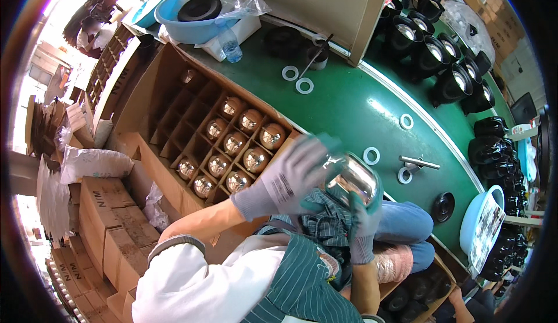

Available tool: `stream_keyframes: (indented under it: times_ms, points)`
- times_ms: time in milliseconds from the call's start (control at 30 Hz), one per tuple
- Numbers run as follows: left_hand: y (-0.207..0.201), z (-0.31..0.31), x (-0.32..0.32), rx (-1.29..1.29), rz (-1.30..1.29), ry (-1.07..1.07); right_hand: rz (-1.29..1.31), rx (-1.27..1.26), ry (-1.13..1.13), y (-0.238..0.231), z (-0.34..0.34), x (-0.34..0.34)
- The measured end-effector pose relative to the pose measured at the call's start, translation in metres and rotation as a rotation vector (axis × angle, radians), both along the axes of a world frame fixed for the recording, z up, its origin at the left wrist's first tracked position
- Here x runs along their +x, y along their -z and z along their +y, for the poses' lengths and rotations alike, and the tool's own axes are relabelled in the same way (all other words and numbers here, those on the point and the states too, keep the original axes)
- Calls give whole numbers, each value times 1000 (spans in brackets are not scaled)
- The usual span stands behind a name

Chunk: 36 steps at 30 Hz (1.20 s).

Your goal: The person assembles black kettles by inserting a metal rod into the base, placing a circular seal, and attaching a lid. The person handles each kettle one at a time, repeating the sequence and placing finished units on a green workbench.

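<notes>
A silvery, mirror-bright glass liner (356, 185), like that of a vacuum flask, lies tilted above my lap. Gripping its lower right side is my right hand (365, 221), in a grey glove with a green palm. My left hand (295, 175), gloved alike, reaches over to the liner's upper left; motion smears its fingers, so I cannot tell whether they touch it. To the left of that hand, a divided carton (152, 169) holds several upright silvery liners (235, 143) in its nearer cells. Many of its farther cells show no liner.
White rings (371, 155), a metal rod-like tool (427, 162) and a black disc (443, 207) lie on the green table (349, 105). Blue basins (168, 24) stand at its ends. Shiny black vessels (453, 82) line the right. Closed cartons (96, 204) are stacked left. Another person's hand (460, 300) shows lower right.
</notes>
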State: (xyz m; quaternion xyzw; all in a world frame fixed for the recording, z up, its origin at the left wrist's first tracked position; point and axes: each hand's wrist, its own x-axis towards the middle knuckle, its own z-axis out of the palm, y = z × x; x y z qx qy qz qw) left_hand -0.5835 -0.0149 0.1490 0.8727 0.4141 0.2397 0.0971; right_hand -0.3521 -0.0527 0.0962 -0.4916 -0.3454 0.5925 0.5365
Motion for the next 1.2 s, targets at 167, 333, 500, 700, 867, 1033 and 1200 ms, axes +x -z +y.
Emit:
stream_keyframes:
  times_ms: [167,333,500,700,867,1033,1200]
  points:
    - [18,-19,9,106,267,-423,-330,175,-194,-11,33,-55]
    - [21,-38,-67,-22,17,-603,-580,353,-695,-25,62,-102]
    - [123,-66,-176,189,-652,-1173,-363,99,-804,-12,48,-106]
    - [244,-80,-275,331,-470,-1631,-54,-163,-637,24,20,-39]
    - [322,-88,-274,-3,-407,-1733,10,-100,-466,46,4,-3]
    - [280,-64,-229,138,-71,-1589,119,-129,-308,45,-1,25]
    - [84,10,-18,407,-39,-592,250,-89,-249,58,-2,62]
